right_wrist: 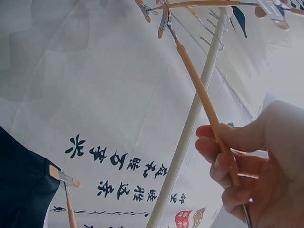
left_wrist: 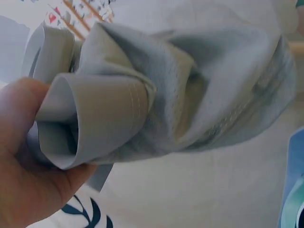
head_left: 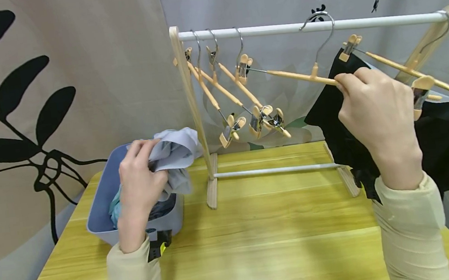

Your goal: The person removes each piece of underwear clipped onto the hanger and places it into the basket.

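My left hand [head_left: 140, 178] grips a light grey-blue garment [head_left: 174, 150] above a blue bin. In the left wrist view the cloth [left_wrist: 190, 95] bunches from the fingers, with a stitched tubular hem [left_wrist: 114, 116] near the thumb; its kind is unclear. My right hand [head_left: 382, 116] holds the wooden bar of a clip hanger [head_left: 289, 76], whose metal hook [head_left: 323, 13] is at the rail; whether it bears on the rail I cannot tell. In the right wrist view fingers and thumb curl round the bar [right_wrist: 197, 88]. No garment shows in its clips.
A small rack [head_left: 278, 28] with a white rail stands on the wooden table [head_left: 276, 244]. Several clip hangers [head_left: 223, 90] hang at its left end. Black clothing [head_left: 324, 111] hangs from a hanger [head_left: 391, 64] at the right. More cloth lies in the bin [head_left: 104, 212].
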Action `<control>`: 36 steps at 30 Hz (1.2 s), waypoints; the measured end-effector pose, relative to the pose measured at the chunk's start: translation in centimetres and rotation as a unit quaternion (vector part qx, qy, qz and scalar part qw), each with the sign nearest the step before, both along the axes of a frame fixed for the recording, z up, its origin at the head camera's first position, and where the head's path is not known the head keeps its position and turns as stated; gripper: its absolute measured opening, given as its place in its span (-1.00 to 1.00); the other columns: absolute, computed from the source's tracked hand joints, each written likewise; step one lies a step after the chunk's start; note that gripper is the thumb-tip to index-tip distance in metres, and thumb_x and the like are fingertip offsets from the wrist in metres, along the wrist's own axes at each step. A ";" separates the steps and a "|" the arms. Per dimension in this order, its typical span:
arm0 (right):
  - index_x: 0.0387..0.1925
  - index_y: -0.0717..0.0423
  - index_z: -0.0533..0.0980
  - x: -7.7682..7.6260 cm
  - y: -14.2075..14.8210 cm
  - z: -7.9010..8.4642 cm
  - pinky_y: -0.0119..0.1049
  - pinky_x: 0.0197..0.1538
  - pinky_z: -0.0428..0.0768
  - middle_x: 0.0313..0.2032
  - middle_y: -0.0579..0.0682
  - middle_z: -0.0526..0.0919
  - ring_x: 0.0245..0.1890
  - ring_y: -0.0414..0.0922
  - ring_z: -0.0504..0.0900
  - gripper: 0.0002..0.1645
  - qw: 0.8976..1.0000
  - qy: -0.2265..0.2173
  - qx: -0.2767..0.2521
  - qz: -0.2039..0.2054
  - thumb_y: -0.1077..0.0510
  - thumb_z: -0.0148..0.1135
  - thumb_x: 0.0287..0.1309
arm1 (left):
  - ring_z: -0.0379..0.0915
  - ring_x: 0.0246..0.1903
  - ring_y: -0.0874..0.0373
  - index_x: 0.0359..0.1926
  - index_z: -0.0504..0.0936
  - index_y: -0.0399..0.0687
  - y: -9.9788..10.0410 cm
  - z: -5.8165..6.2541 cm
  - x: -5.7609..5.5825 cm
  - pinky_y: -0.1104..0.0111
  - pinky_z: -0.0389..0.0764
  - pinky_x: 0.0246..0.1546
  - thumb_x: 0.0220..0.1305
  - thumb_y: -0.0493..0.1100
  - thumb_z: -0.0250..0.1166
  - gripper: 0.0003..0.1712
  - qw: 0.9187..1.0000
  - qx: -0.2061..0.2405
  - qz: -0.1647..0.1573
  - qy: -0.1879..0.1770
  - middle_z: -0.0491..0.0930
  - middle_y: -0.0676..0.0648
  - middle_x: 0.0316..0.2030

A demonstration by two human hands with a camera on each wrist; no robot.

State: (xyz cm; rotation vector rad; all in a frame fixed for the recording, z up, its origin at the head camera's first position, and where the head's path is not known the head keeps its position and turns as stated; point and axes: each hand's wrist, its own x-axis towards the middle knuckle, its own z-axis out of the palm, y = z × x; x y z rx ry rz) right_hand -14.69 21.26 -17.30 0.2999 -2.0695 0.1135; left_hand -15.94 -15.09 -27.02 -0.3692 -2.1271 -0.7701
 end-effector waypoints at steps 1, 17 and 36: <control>-0.29 0.25 0.62 -0.1 -0.1 0.1 0.04 -0.61 0.35 -0.54 0.19 0.56 -0.52 0.18 0.51 -0.66 1.000 -0.002 0.003 -0.002 0.20 -0.08 0.27 | 0.48 -0.27 -0.21 -0.16 0.58 -0.32 -0.4 0.1 -0.1 -0.01 0.48 -0.25 -0.17 -0.55 0.05 -0.55 1.000 0.013 0.015 0.006 0.52 -0.29 -0.25; -0.27 0.29 0.59 -0.8 -1.4 1.4 0.05 -0.62 0.37 -0.48 0.23 0.58 -0.52 0.20 0.50 -0.64 0.998 -0.022 0.047 -0.023 0.37 -0.16 0.11 | 0.37 -0.25 -0.39 -0.23 0.52 -0.40 -5.3 -1.7 -1.8 -0.13 0.29 -0.26 -0.09 -0.39 0.06 -0.68 0.968 0.098 0.206 -0.107 0.48 -0.41 -0.32; -0.22 0.31 0.57 -1.7 -2.9 2.1 0.06 -0.58 0.42 -0.37 0.27 0.62 -0.44 0.24 0.52 -0.58 0.993 -0.066 0.083 -0.046 0.46 -0.13 -0.07 | 0.28 -0.13 -0.54 -0.07 0.43 -0.46 -8.1 -5.3 -3.7 -0.20 0.27 -0.21 -0.10 -0.34 0.04 -0.52 0.932 0.043 0.225 -0.282 0.40 -0.57 -0.14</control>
